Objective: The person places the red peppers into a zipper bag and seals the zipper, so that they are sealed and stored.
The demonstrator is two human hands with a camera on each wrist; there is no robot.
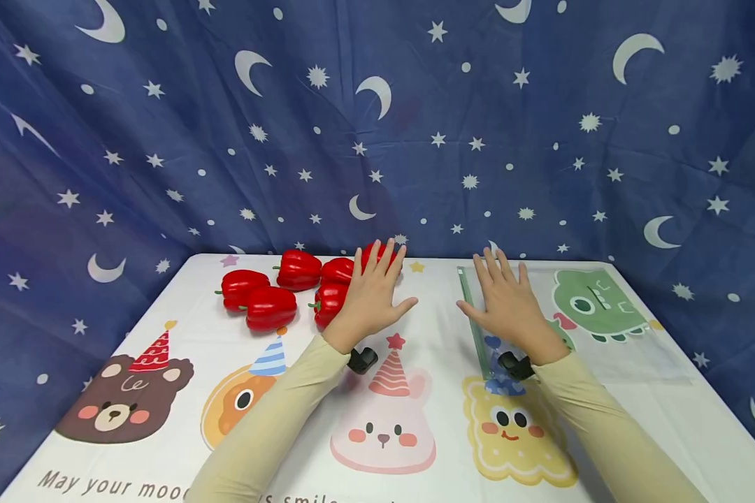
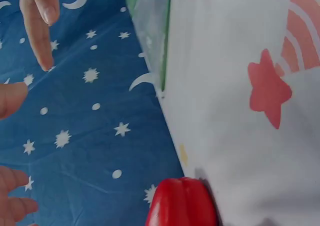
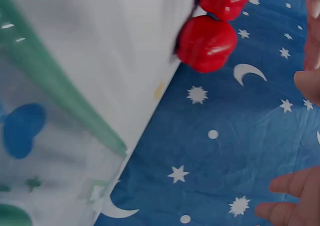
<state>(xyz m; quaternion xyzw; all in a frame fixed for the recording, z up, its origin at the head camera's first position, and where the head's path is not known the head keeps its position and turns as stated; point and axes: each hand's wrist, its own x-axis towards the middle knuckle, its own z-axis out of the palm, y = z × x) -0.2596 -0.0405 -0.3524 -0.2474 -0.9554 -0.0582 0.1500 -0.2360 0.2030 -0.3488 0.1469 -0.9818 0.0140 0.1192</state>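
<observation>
Red peppers point(image 1: 271, 308): six visible, loosely grouped on the back left part of a white tablecloth point(image 1: 439, 332), several touching or overlapping in view.

Left hand point(image 1: 366, 300): palm down, fingers straight and spread, thumb held well apart; grips nothing. It covers parts of the nearest peppers in the head view, the rearmost most of all; whether it touches any cannot be told from there. In its wrist view, only finger ends show at the left edge, apart from one pepper, which the lower edge cuts off.

Right hand point(image 1: 508, 307): likewise spread and straight, thumb out, holding nothing; over the left part of a clear bag point(image 1: 616, 356) with a green strip point(image 1: 468, 288) along one side. Bag's far edges faint, hard to trace against the cloth. In the right wrist view, the upper of two peppers is cut off at the top.

Black wrist devices point(image 1: 363, 360): one per wrist, partly hidden.

Beige sleeves point(image 1: 289, 419): two, cut off at the lower edge; the left one interrupts printed lettering point(image 1: 116, 483).

Dinosaur print point(image 1: 604, 307): visible through the bag.

Blue curtain point(image 1: 415, 195): moons and stars, behind the table edge.
</observation>
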